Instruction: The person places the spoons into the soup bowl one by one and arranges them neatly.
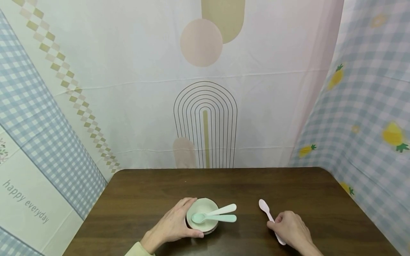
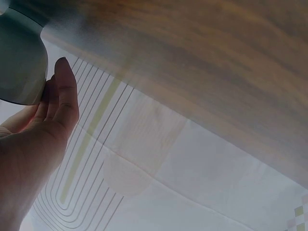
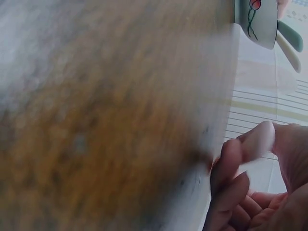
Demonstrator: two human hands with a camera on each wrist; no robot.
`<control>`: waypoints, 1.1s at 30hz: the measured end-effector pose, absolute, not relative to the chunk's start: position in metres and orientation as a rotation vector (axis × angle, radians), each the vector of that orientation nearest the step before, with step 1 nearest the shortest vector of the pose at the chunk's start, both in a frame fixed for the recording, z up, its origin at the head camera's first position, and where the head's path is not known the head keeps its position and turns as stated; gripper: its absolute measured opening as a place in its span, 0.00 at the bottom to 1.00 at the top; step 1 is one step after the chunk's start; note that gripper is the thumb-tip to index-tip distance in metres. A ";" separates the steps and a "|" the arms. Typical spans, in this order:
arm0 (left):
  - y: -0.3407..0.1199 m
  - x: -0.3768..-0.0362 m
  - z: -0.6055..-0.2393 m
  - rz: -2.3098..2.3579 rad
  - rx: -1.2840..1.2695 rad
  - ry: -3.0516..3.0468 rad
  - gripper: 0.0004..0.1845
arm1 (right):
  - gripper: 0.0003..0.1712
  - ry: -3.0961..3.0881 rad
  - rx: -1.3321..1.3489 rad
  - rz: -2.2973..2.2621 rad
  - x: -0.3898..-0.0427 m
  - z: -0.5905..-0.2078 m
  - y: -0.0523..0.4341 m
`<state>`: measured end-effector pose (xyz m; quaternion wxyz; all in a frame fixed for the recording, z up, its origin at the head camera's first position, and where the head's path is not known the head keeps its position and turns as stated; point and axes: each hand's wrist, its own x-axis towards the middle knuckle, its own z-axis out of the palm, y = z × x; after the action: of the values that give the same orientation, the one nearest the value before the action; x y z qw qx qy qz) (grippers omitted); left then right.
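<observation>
A small pale bowl [image 1: 203,207] stands on the dark wooden table [image 1: 144,199], holding a mint green spoon [image 1: 211,218] and a cream spoon [image 1: 224,209] whose handles stick out to the right. My left hand [image 1: 174,224] curls round the bowl's left side, thumb at its near rim; the left wrist view shows fingers against the bowl [image 2: 19,62]. My right hand [image 1: 291,229] pinches the handle of a pink spoon [image 1: 266,209] lying on the table, bowl end pointing away. The right wrist view shows fingers [image 3: 231,192] round the pink spoon [image 3: 260,139] and the bowl [image 3: 257,21] beyond.
Patterned cloth hangs behind the table [image 1: 205,106] and on both sides, checked blue on the left [image 1: 48,142] and with pineapples on the right [image 1: 368,124]. Bare wood lies between the table's far edge and the bowl.
</observation>
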<state>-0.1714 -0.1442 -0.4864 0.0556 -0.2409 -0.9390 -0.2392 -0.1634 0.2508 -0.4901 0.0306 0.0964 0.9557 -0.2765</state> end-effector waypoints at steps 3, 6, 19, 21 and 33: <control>-0.144 -0.172 -0.487 -0.725 -0.732 -2.850 0.61 | 0.11 2.933 0.301 -0.911 -0.163 -0.490 0.251; -0.145 -0.171 -0.487 -0.725 -0.730 -2.853 0.61 | 0.10 2.916 0.307 -0.967 -0.161 -0.490 0.250; -0.145 -0.172 -0.486 -0.742 -0.722 -2.870 0.61 | 0.08 2.955 0.298 -1.026 -0.166 -0.489 0.254; -0.145 -0.172 -0.486 -0.737 -0.721 -2.870 0.61 | 0.07 2.959 0.292 -1.030 -0.166 -0.490 0.254; -0.144 -0.171 -0.486 -0.730 -0.713 -2.870 0.61 | 0.08 2.954 0.258 -1.119 -0.167 -0.489 0.255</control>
<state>-0.1712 -0.1439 -0.4859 0.0477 -0.2338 -0.9411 -0.2395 -0.1667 0.2548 -0.4889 -0.0140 0.0815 0.9320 -0.3529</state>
